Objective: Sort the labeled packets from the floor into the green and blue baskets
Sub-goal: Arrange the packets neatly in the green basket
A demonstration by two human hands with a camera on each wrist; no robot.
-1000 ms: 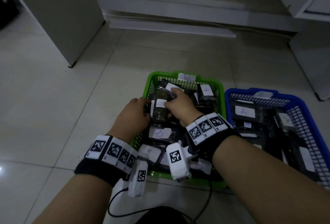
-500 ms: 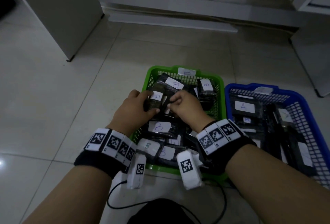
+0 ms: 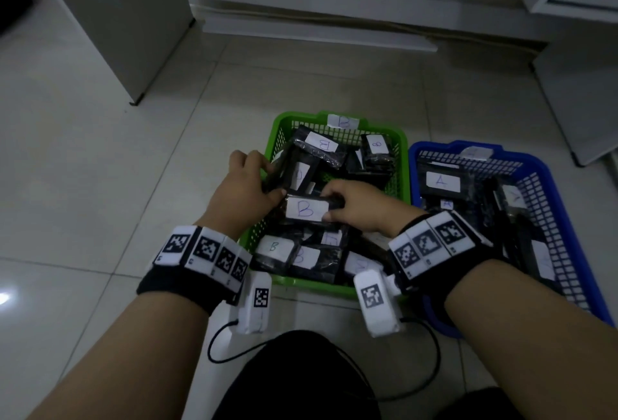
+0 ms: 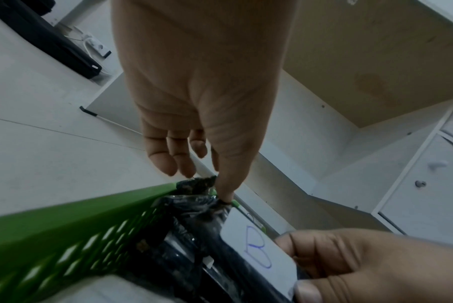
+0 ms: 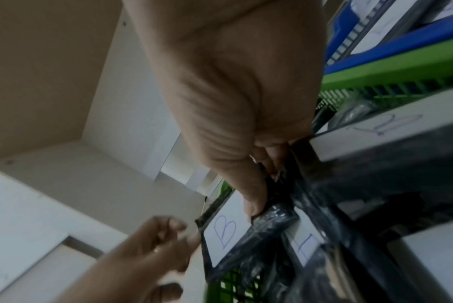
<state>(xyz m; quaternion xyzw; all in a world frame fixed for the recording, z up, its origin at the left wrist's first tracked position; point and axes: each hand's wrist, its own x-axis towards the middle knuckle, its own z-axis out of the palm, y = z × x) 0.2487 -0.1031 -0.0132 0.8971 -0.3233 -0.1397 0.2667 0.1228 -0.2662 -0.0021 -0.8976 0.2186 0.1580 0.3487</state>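
The green basket (image 3: 311,284), tagged B, holds several dark packets with white B labels. The blue basket (image 3: 431,146) to its right holds packets labelled A. Over the green basket's left half my right hand (image 3: 351,205) grips one B packet (image 3: 307,209) by its right end, thumb on the label. My left hand (image 3: 264,185) pinches that packet's left end by the basket's left wall, and its other fingers hang loose. The left wrist view shows the label (image 4: 259,246) and the green basket's wall (image 4: 77,215). The right wrist view shows the packet (image 5: 225,231) between both hands.
White cabinets stand on the pale tiled floor at far left (image 3: 127,18) and far right (image 3: 582,85), with a low white ledge (image 3: 317,31) between them behind the baskets. A black cable (image 3: 431,369) loops on the floor near my dark knee (image 3: 294,379).
Both hands have come nearer me inside the green basket. The upright packet they held before now leans by the left wall, and they hold a flat B packet.
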